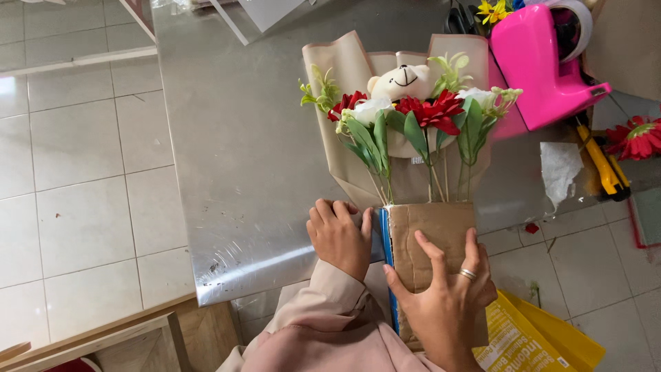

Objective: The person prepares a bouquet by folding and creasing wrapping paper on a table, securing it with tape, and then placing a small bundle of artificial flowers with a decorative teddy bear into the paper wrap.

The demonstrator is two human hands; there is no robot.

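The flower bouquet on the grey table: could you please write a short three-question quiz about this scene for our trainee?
1. True or false: the right hand lies flat on the brown cardboard piece at the base of the bouquet of red and white flowers.
2. Which toy sits among the flowers? A) white teddy bear B) a yellow duck C) a blue rabbit
3. Fill in: the left hand presses the beige wrapping paper beside a ____ strip along the cardboard's edge.

Key
1. True
2. A, the white teddy bear
3. Blue; the blue strip
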